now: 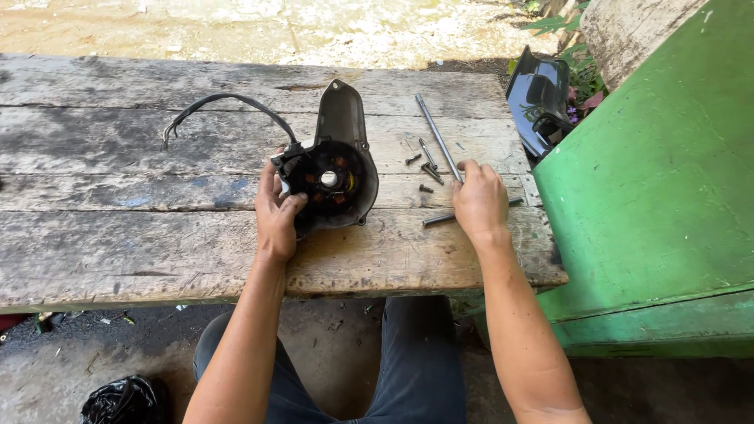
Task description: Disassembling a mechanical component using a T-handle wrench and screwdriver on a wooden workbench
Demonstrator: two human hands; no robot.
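Nearest us, our knees (393, 369) under the plank bench (141, 243). Our left hand (276, 213) grips the black engine cover (336, 169) at mid-frame, steadying it. Our right hand (479, 202) closes on a long metal rod (438, 137) among loose bolts (426, 166). It looks like we're picking hardware; next comes lining it up carefully.

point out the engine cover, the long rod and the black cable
engine cover (339, 118), head view, on its upper housing
long rod (437, 135), head view, mid-shaft
black cable (228, 97), head view, top of its arc
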